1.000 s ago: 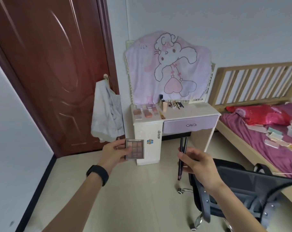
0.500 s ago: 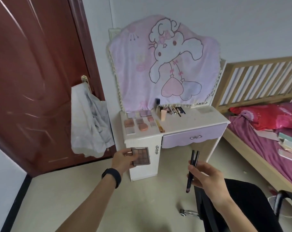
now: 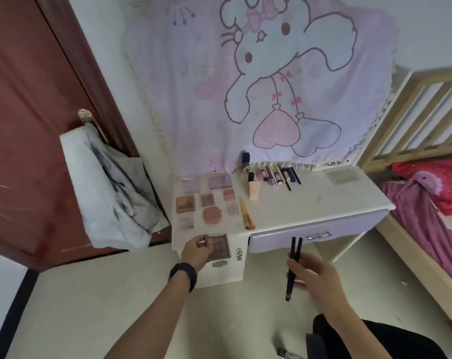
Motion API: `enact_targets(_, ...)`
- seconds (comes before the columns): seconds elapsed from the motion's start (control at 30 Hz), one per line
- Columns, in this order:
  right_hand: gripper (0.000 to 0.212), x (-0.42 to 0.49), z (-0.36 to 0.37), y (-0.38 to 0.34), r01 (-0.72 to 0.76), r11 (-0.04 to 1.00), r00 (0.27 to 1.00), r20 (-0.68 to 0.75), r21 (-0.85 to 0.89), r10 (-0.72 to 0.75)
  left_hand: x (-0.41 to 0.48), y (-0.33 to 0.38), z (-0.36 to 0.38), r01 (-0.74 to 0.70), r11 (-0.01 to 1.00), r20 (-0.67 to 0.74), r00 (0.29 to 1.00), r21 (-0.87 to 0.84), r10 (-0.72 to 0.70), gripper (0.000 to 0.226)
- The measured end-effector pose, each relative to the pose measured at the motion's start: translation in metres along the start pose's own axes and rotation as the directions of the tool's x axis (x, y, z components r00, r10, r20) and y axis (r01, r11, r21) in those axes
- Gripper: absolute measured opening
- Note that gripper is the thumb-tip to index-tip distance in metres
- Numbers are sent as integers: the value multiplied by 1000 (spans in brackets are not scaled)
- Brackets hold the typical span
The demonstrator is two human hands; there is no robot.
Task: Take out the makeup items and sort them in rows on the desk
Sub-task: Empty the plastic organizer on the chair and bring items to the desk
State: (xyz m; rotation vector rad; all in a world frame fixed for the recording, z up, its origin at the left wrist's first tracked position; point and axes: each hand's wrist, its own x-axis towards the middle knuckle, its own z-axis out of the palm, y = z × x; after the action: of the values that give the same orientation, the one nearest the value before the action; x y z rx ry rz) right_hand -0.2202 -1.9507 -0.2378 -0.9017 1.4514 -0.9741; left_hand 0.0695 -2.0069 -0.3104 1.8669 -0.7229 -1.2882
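White desk with lilac drawer [image 3: 323,203], already laid with rows of flat palettes [image 3: 185,203] and slim tubes [image 3: 271,175]. Yet to be placed: brown square eyeshadow palette [image 3: 219,247], grasped by left hand [image 3: 195,252] at the desk's front edge; two dark pencils [image 3: 293,264], pinched by right hand [image 3: 316,279].

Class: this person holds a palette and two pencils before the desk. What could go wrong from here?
1. The right hand pinches both pencils in one grip; one might slip to the floor.
2. The palette in the left hand could nudge the compacts crowded at the front of the desk.
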Motion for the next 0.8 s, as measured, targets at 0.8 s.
enact_targets(0.8,14,258,49,6,-298,941,954,-13,-160,300,163,-1,99,57,926,-52,998,373,-41,28)
